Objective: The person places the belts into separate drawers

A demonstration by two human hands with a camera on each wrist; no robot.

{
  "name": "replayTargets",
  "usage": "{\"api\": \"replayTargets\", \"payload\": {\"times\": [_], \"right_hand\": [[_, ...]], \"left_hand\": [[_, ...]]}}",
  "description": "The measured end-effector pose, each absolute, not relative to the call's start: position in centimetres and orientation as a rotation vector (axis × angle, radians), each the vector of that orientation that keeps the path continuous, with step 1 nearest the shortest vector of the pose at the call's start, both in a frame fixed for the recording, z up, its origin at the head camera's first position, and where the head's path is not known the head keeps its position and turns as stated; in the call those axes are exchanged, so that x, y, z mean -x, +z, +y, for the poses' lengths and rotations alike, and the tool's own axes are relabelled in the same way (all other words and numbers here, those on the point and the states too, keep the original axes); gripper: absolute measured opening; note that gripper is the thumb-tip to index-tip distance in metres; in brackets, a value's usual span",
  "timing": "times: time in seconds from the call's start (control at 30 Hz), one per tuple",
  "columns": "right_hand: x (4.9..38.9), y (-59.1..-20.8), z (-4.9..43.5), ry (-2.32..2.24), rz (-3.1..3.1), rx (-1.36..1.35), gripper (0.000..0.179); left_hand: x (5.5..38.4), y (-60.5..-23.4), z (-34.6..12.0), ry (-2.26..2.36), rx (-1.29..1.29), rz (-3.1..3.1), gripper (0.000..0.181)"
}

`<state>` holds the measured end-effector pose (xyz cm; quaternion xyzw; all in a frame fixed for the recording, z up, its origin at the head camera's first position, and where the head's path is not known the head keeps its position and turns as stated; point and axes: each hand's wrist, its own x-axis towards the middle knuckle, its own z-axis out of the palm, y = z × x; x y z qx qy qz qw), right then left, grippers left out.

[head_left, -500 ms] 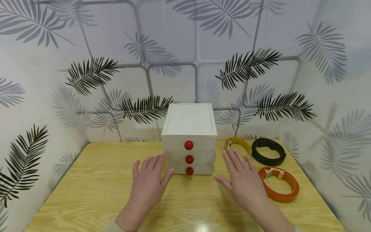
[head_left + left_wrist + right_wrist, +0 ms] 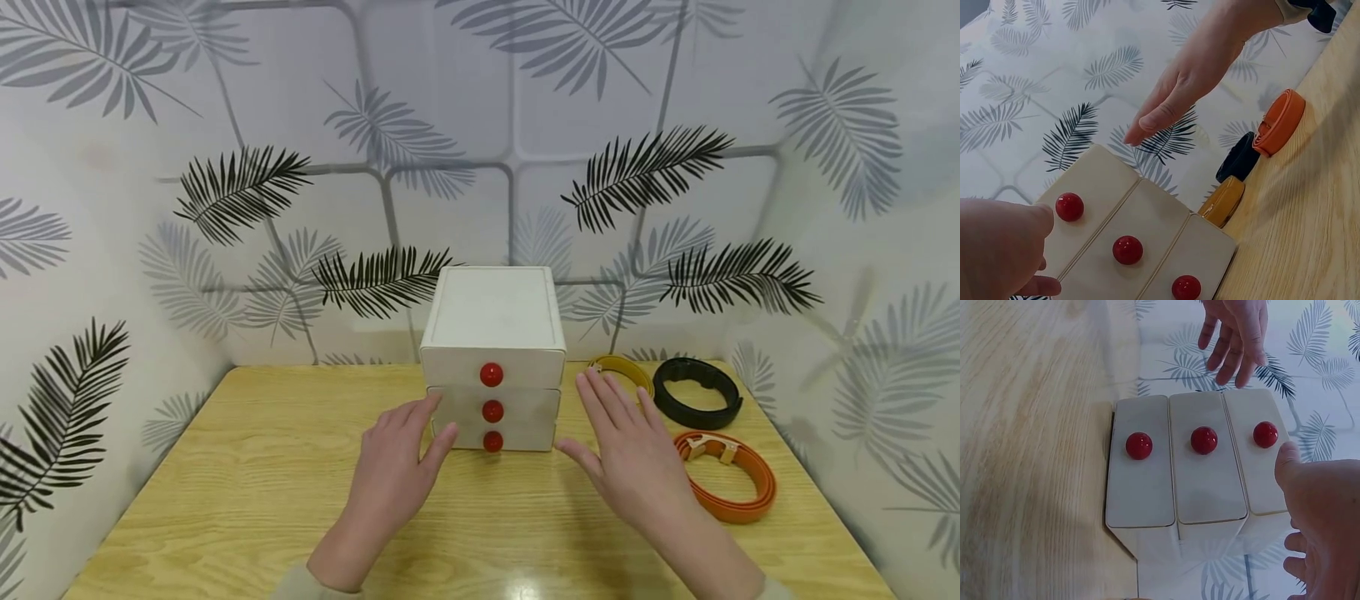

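Note:
A small white cabinet of three stacked drawers [image 2: 495,308] stands near the back of the table, each drawer front bearing a round red knob [image 2: 491,375]. All three drawers are pushed in. My left hand [image 2: 393,462] hovers in front of the cabinet's left side, fingers spread and relaxed, holding nothing. In front of its right side, my right hand [image 2: 633,458] reaches forward with straight fingers and its thumb apart, likewise holding nothing. Both wrist views show a gap between the hands, with the drawer fronts [image 2: 1141,494] visible between them.
On the right lie three coiled belts: a yellow one [image 2: 626,365] partly behind my right fingers, a black one [image 2: 697,417], and an orange one [image 2: 738,510] with a gold-coloured buckle. Leaf-patterned walls [image 2: 450,225] enclose the wooden table [image 2: 247,467] at the back and sides.
Both hands have moved slightly forward and up in the head view, the left one also a little to the right. The cabinet and belts have stayed in place.

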<state>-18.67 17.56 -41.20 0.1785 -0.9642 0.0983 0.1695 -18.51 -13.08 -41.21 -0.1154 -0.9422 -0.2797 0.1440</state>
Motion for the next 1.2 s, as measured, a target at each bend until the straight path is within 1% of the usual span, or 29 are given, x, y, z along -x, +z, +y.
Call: {"api": "replayTargets", "payload": {"times": [0.63,0.9,1.2], "right_hand": [[20.2,-39.9,16.4,0.422,-2.637,-0.554,0.089],[20.9,-40.0,15.7,0.496,-2.575,-0.579,0.089],[21.7,-40.2,15.3,0.61,-2.504,-0.591,0.091]], "left_hand": [[19.2,-41.1,-12.5,-1.305,0.353,-2.627,0.049],[19.7,-41.2,-12.1,-1.506,0.304,-2.58,0.046],[19.8,-41.0,-11.5,-1.773,0.274,-2.491,0.05]]}}
